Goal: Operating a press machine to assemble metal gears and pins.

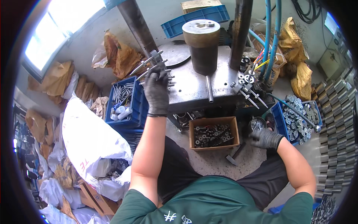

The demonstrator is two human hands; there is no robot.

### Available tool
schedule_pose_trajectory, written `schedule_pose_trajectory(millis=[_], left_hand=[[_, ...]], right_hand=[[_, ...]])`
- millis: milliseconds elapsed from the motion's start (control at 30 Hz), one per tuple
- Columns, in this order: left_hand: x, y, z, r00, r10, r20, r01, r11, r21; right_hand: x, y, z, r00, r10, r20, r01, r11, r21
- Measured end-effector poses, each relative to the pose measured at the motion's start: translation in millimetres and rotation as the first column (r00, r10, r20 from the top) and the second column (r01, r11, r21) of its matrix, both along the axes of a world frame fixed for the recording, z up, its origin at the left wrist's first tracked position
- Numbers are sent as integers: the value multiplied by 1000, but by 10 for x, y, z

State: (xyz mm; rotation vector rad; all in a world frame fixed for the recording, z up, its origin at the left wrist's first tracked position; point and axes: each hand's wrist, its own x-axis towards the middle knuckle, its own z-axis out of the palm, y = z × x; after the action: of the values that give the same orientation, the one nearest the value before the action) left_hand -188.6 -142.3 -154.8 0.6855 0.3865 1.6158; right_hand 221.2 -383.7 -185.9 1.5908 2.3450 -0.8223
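My left hand (156, 93), in a dark grey glove, reaches to the left end of the steel press table (186, 91). Its fingers are closed among a cluster of metal shafts with round hubs (152, 61); they hide what exactly they grip. My right hand (266, 139), gloved alike, hangs beside a metal bowl of small parts (257, 123), above a hammer (232, 159). Its fingers are loosely apart, and I see nothing held in them. A loose steel rod (209, 89) lies on the table before a thick steel cylinder (202, 48) that has a small ring on top.
More shafts with hubs (248, 89) sit at the table's right end. A cardboard box of dark parts (213, 148) stands between my legs. Blue crates hold shafts (132, 108) at left and round parts (281, 125) at right. Two press columns (238, 33) rise behind; blue hoses (276, 41) hang right.
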Motion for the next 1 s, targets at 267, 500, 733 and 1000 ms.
schedule_pose_trajectory(millis=[267, 500, 733, 1000], left_hand=[[-478, 660, -23, 923, -229, 309, 193, 971, 143], [-116, 394, 203, 934, 259, -246, -192, 944, 268], [276, -540, 504, 809, 438, -393, -73, 737, 672], [738, -291, -215, 727, -14, -686, 129, 985, 117]], right_hand=[[-32, 108, -41, 999, -36, 11, 37, 993, -116], [-176, 262, -45, 996, -85, -4, 85, 992, -91], [-234, 237, -21, 995, -101, 1, 101, 990, -94], [-446, 231, -378, 995, 101, 27, -93, 974, -208]])
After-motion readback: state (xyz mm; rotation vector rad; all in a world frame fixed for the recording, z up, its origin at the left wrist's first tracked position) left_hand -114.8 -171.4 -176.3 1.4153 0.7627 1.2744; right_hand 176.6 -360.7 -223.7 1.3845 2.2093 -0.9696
